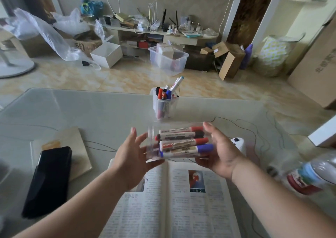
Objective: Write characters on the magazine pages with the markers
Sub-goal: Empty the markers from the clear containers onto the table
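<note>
The open magazine (181,201) lies flat at the near edge of the table (91,110), in the middle, with printed columns and a small picture on its right page. To its left a black phone (48,181) rests partly on a pale wooden board (72,139). At the near right a bottle (312,174) with a red label is badly blurred.

Just above the magazine's far edge both hands hold up a clear box (152,141) lying on its side. The markers (181,139) inside lie sideways, caps to the right (red, black, red and blue). The left hand (132,154) is spread, fingers nearly straight, cupping the box's left end. The right hand (220,152) curls round the right end, thumb up on the far side and fingers beneath.

A white device (239,144) sits just right of the right hand. Farther along the table stands a clear pen cup (164,104) of upright pens. On the floor beyond is a clear storage bin (169,61) among cardboard boxes.
</note>
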A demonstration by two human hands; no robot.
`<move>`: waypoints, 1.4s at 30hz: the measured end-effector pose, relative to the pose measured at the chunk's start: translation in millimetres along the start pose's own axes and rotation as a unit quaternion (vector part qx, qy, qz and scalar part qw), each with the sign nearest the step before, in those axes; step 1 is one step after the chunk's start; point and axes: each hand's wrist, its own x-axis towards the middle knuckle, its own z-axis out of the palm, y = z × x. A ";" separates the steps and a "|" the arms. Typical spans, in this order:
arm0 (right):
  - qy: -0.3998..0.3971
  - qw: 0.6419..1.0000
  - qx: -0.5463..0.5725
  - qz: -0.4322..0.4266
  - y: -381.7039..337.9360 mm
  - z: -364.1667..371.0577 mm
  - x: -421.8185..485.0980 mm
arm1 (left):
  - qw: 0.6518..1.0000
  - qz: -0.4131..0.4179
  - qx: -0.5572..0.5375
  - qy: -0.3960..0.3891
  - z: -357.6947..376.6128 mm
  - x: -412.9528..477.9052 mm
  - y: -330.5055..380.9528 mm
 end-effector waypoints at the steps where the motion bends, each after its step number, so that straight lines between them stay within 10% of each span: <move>1: 0.010 0.999 -0.031 -0.014 1.9 0.6 4.6 | 1.000 0.002 -0.001 0.015 -1.5 4.1 0.8; 15: 0.092 0.966 -0.187 -0.152 -20.0 23.8 25.1 | 0.950 0.134 0.233 0.156 -3.1 50.8 -13.1; 25: 0.124 0.879 -0.369 -0.275 -24.7 11.8 28.3 | 0.906 0.257 0.308 0.133 -5.9 76.6 -20.1; 42: 0.254 0.831 -0.396 -0.296 -55.0 -8.5 25.1 | 0.693 0.223 0.665 0.169 -19.2 87.3 -22.4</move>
